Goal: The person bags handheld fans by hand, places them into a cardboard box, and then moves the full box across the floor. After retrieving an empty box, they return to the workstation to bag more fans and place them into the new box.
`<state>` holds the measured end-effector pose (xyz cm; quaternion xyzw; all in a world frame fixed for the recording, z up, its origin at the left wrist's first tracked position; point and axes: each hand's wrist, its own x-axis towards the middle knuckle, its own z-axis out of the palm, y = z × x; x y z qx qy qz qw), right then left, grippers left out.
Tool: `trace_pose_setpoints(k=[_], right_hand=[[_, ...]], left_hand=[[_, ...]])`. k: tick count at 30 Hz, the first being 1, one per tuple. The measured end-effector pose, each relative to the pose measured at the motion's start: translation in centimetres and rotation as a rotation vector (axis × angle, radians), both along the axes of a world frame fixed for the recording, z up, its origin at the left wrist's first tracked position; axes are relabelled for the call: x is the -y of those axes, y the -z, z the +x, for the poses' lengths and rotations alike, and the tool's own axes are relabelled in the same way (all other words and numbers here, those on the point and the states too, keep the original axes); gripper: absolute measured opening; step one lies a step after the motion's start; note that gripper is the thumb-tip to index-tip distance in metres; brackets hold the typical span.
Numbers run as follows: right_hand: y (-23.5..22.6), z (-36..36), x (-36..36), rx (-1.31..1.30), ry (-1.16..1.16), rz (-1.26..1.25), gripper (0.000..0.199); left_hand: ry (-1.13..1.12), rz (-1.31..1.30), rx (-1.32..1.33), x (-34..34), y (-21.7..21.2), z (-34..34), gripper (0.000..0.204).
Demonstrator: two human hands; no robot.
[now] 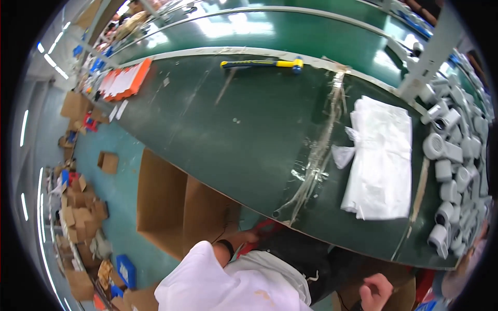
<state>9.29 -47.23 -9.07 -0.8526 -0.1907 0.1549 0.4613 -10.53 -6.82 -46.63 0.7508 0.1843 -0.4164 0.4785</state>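
My left hand (pixel 247 238) reaches down below the near edge of the green table (pixel 244 129) and touches a red frame (pixel 265 228) there. Its fingers are hidden, and a black band sits on the wrist. At the bottom edge, my right hand (pixel 376 291) hangs over my lap with fingers curled and nothing visible in it. On the table's right part lies a stack of white plastic bags (pixel 382 155). A heap of grey cylindrical parts (pixel 456 155) is piled beyond it at the far right.
A yellow and blue hammer-like tool (pixel 265 63) lies at the table's far edge. Clear tape strips (pixel 317 155) run across the tabletop. An open cardboard box (pixel 179 205) stands on the floor to my left. An orange tray with white sheets (pixel 126 80) sits far left.
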Motion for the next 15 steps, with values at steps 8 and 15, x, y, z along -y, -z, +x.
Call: trace_pose_setpoints(k=[8, 15], right_hand=[[2.8, 9.1, -2.3, 0.118, -0.146, -0.044, 0.02], [2.8, 8.9, -1.5, 0.056, -0.205, -0.27, 0.025]], left_hand=[[-0.227, -0.002, -0.293, 0.8, -5.8, 4.6, 0.048], [-0.458, 0.025, -0.339, 4.5, -8.6, 7.3, 0.047]])
